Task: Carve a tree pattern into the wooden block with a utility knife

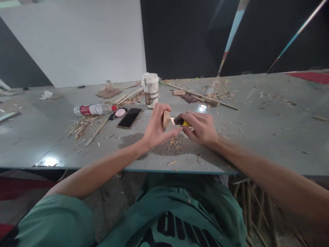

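Observation:
Fingers and thumb of my left hand [156, 128] wrap round a small wooden block [166, 120], held just above the table. In my right hand [202, 127] is a yellow and black utility knife [185, 123], its blade [172, 120] pointing left at the block. Whether the blade touches the wood I cannot tell. My left thumb reaches across to the right fingers. Below both hands, wood shavings [175, 142] lie scattered on a textured mat [151, 162] along the table's front edge.
A phone [130, 118], a pink oval object [120, 113] and a plastic bottle [94, 109] lie to the left. Paper cups [152, 87] stand behind my hands. Wooden strips [128, 96], an oval wood piece [179, 92] and a dark block [189, 98] lie farther back.

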`<state>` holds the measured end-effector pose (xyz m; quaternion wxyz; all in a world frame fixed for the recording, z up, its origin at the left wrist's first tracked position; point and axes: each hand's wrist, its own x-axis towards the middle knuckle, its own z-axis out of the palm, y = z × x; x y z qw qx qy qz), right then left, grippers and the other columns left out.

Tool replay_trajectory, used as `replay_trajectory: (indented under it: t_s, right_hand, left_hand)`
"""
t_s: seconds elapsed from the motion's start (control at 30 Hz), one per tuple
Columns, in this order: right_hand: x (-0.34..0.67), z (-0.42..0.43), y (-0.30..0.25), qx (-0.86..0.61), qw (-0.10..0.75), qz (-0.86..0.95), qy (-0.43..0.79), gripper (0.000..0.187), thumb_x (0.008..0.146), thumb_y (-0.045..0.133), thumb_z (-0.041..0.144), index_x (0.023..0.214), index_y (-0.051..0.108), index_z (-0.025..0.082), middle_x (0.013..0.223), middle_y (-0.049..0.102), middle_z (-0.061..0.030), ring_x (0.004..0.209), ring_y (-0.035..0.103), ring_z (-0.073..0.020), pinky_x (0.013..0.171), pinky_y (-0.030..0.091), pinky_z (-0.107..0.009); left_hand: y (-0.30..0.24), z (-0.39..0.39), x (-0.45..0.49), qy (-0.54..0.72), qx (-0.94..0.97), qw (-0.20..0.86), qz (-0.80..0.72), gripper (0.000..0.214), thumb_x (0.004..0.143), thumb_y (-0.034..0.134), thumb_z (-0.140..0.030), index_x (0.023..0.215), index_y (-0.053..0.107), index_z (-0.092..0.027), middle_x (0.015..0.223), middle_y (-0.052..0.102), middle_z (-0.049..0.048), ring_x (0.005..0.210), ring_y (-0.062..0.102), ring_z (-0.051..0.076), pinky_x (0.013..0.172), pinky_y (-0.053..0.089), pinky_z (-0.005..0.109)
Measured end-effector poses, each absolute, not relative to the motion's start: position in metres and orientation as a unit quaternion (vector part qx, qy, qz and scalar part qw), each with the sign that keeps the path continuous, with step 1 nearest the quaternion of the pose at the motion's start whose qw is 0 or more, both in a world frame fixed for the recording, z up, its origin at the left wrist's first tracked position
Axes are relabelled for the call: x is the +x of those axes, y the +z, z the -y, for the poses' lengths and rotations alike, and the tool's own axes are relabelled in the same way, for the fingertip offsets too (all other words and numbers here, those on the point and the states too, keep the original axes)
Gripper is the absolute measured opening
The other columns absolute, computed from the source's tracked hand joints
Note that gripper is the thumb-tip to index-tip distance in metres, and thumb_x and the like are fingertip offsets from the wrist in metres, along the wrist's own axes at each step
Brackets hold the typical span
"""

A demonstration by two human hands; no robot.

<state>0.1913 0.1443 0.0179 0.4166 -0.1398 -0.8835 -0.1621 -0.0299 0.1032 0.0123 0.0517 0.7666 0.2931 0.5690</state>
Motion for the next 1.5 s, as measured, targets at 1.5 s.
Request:
replay_trajectory:
  t_s: [1.5]
  right_hand:
    - [0.1851,-0.1383,0.0167,-0.159,0.373,0.870,-0.282,0.020,0.113,0.048,0.030,0.119,0.062,0.016,0.088,0.074,-0.0030,0.069,0.064,-0.0142,0.060,0.037,-0.031]
  left_hand:
    - [0.0066,-0.1031,-0.0276,0.522,0.726,0.339,-0.293,0.037,0.095,0.079,-0.045,0.122,0.063,-0.025,0.101,0.068,0.0025,0.089,0.065,0.017,0.080,0.052,0.031]
